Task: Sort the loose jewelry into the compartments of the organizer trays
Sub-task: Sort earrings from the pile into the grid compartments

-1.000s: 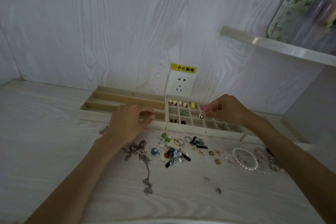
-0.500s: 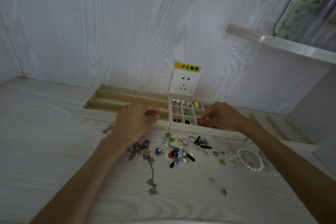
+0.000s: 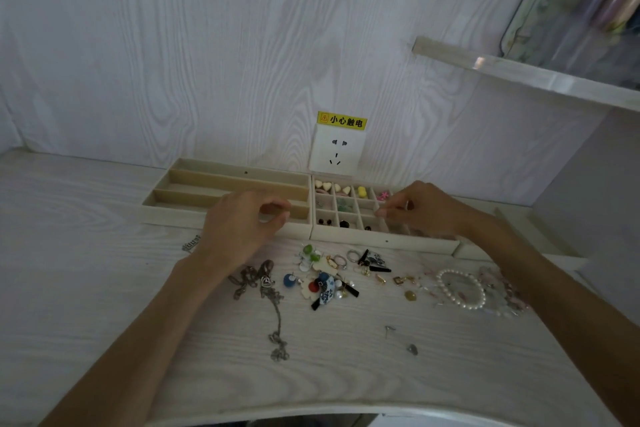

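Hovering — two hands (image 3: 242,225) over two trays (image 3: 228,191).

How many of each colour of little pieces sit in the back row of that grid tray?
Cream heart-shaped pieces: 4
Yellow bead-like piece: 1
Pink piece: 1
Total: 6, all in the back row of the small-compartment beige tray.
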### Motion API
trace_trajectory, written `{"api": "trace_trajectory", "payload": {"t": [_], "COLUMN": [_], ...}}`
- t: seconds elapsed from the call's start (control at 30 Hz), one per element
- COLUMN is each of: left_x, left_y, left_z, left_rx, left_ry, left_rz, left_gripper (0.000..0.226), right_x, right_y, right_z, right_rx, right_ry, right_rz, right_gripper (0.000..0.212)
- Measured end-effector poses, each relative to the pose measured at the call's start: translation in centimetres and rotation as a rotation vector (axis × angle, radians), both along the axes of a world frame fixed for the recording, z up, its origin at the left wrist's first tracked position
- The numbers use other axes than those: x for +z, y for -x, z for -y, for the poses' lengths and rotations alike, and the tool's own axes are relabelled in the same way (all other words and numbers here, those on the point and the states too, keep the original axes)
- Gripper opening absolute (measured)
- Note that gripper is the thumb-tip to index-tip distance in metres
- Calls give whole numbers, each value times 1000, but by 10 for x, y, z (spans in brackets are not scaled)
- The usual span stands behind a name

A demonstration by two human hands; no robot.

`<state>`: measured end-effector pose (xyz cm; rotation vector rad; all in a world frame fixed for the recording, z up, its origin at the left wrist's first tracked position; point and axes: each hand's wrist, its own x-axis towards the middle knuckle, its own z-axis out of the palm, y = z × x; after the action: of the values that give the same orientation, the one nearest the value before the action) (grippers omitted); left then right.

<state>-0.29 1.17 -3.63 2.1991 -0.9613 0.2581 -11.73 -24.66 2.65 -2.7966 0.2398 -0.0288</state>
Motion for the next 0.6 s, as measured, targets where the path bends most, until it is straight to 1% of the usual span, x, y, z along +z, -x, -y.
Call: {"api": "trace_trajectory", "payload": {"t": [0.07, 0.13, 0.23, 0.3, 0.33, 0.4, 0.5, 0.6], "left_x": [0, 2, 6, 11, 13, 17, 22, 25], "left_y": [0, 2, 11, 20, 25, 36, 49, 54], "left_z": [-1, -2, -2, 0, 2, 8, 17, 23], "left_rx": [-6, -28, -74, -103, -125, -191, -267, -323], "left_ry": [2, 18, 66, 103, 112, 101, 43, -9], "left_rz": [15, 19, -9, -30, -35, -51, -117, -182], "left_gripper": [19, 19, 21, 20, 20, 20, 19, 18], "right_x": [7, 9, 4, -4, -8, -19, -31, -36], "right_y": [13, 34, 73, 91, 97, 106, 111, 112], "right_z": [4, 3, -10, -18, -20, -19, -20, -24], "right_rx": [-17, -2, 56, 49, 35, 18, -22, -30], "right_ry": [7, 18, 61, 53, 38, 46, 98, 70], "right_rz": [46, 51, -37, -62, -52, -15, 53, 126], "right_gripper": [11, 5, 15, 11, 8, 13, 11, 13]}}
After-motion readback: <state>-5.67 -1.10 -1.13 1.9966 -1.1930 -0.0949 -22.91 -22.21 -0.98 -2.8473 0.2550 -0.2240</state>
